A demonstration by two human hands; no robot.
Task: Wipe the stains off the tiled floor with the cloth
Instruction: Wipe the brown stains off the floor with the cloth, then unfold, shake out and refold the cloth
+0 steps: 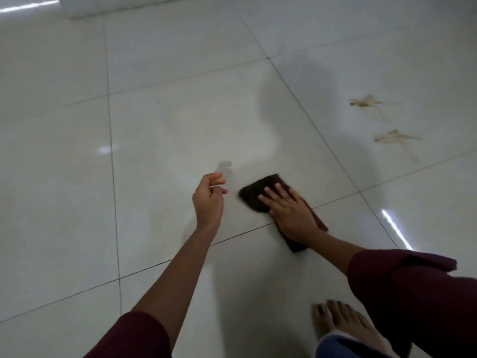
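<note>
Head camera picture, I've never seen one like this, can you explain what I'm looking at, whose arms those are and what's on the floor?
There is no machine here. The camera sits on a person's head and looks down, so both arms are the wearer's own. The right hand lies flat, fingers straight, pressing a dark brown folded cloth onto the glossy white tiled floor. The left hand hovers beside it, loosely curled, holding nothing. Two light brown smeared stains lie on a tile further right, apart from the cloth. A bare foot shows at the bottom.
</note>
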